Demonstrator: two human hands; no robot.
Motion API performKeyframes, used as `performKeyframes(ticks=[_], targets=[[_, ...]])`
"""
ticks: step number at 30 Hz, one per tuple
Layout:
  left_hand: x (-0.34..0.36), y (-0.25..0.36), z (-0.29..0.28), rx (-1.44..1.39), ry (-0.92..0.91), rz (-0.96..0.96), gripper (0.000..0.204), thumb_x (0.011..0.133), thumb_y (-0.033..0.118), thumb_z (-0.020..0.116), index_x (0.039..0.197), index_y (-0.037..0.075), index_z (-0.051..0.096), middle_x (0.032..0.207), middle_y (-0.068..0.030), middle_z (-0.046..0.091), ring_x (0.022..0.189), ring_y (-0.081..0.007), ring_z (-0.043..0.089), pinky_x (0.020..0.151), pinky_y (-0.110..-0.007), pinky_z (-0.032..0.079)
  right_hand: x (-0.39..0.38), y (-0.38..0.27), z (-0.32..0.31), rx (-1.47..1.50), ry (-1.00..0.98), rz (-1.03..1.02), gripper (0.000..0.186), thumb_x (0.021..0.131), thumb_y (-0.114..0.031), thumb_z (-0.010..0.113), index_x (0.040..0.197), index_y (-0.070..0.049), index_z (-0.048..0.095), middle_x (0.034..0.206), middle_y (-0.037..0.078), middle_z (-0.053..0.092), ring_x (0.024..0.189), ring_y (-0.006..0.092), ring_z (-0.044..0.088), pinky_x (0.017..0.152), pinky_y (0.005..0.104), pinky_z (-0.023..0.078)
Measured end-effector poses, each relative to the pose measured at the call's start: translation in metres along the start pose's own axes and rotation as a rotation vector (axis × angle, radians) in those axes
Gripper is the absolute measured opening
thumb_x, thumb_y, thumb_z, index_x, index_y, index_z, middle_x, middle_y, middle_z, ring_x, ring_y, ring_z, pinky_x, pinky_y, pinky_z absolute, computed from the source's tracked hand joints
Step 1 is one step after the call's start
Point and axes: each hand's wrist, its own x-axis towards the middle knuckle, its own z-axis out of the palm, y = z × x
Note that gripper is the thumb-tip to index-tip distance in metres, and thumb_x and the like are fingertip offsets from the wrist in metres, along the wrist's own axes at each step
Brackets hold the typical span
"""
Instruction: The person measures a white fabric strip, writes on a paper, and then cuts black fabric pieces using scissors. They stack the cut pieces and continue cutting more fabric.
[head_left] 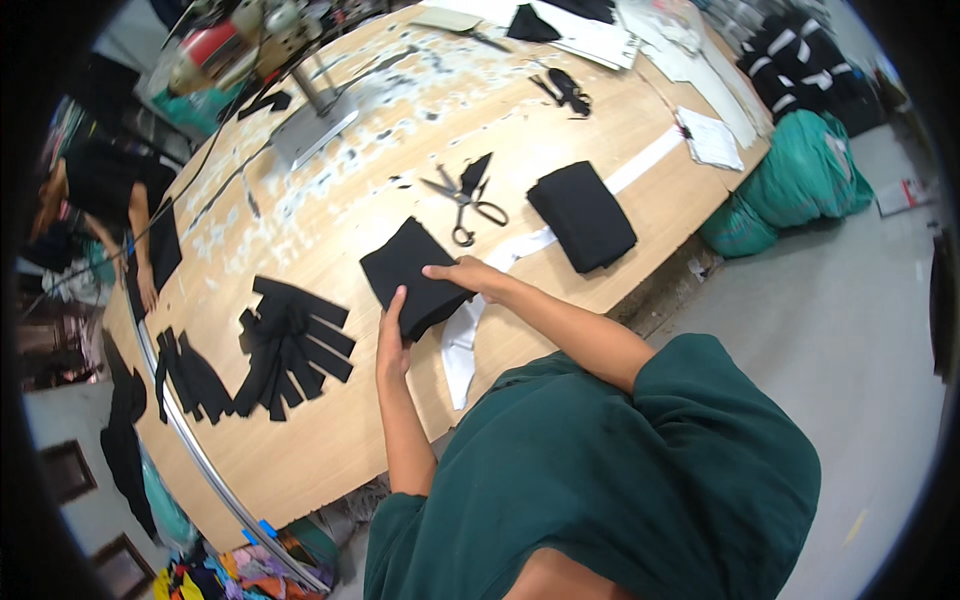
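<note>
Between my two hands is a stack of black fabric pieces (408, 268), held over the table near its front edge. My left hand (393, 338) grips its near left edge, thumb on top and fingers hidden beneath. On its right edge my right hand (472, 277) is closed, the thumb lying across the top. Just beyond lie open scissors (464, 200) with dark handles, a small black scrap (476, 173) beside them. A thicker folded black fabric stack (582, 216) rests to the right. White strip material (459, 352) runs under and beside my hands.
Black fabric strips (290, 345) fan out on the left of the wooden table (330, 440). A metal stand (313, 125) rises farther back. Papers (711, 138) lie at the right edge, near green sacks (800, 180) on the floor. Another person (125, 195) works at the far left.
</note>
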Motion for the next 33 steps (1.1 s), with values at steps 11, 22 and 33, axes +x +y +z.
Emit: performKeyframes(ticks=[11,22,33], targets=[[-0.067,-0.001,0.153,0.058,-0.051,0.279,0.074,0.103,0.044,0.073,0.156,-0.001,0.050,0.148,-0.0157,0.062,0.137,-0.0261,0.060,0.117,-0.038,0.046,-0.124,-0.025,-0.099,0.163,0.063,-0.281,0.080,0.094,-0.050,0.083,0.139,0.013,0.064,0.129,0.019,0.074,0.119,0.0236,0.070,0.102,0.0330,0.055],[-0.037,-0.049,0.361,0.148,-0.179,0.512,0.084,0.102,0.039,0.076,0.162,-0.003,0.034,0.153,-0.0200,0.052,0.139,-0.0272,0.054,0.118,-0.036,0.043,-0.200,-0.029,-0.303,-0.024,0.379,-0.565,0.071,0.100,-0.050,0.075,0.140,0.007,0.064,0.128,0.023,0.075,0.116,0.0297,0.073,0.099,0.0395,0.057],[0.013,-0.129,0.376,0.185,0.045,0.396,0.086,0.101,0.038,0.079,0.160,-0.004,0.034,0.141,-0.0224,0.061,0.123,-0.0281,0.066,0.105,-0.035,0.055,-0.136,0.052,-0.352,-0.302,0.391,-0.464,0.075,0.104,-0.051,0.068,0.149,0.007,0.054,0.141,0.030,0.066,0.132,0.0416,0.064,0.112,0.0472,0.049]])
